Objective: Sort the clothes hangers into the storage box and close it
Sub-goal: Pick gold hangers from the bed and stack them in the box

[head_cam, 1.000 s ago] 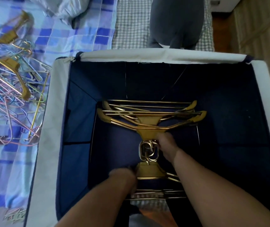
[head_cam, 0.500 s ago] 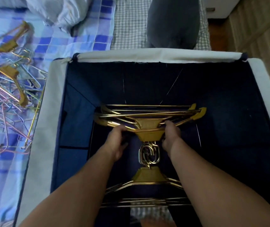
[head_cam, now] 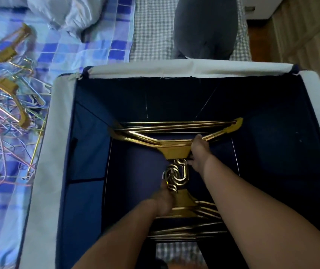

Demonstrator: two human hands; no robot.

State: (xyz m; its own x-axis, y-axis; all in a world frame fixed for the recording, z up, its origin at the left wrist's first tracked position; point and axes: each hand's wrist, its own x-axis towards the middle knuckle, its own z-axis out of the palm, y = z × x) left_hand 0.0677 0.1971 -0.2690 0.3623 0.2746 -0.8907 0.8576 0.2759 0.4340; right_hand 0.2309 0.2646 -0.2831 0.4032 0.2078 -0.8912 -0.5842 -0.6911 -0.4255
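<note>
My fingers are mostly out of sight: my left hand (head_cam: 162, 202) is blurred and folded over the near stack (head_cam: 186, 210) of gold hangers, seemingly gripping its neck, and the stack's lower bars run off behind my forearms. My right hand (head_cam: 199, 152) curls round the neck of the far stack (head_cam: 174, 138), thumb side hidden. Both stacks lie flat on the floor of the open navy box (head_cam: 64, 152), shoulders spanning left to right, necks pointing at each other so the hooks (head_cam: 176, 175) meet and overlap mid-box. The hangers are shiny, flat, gold-coloured metal with wide shoulders and a bar; the count in each stack is hard to make out. Left of the box, a tangle of thin coloured wire hangers (head_cam: 5, 121) and a few more gold ones sits on the checked bedding (head_cam: 68, 47).
</note>
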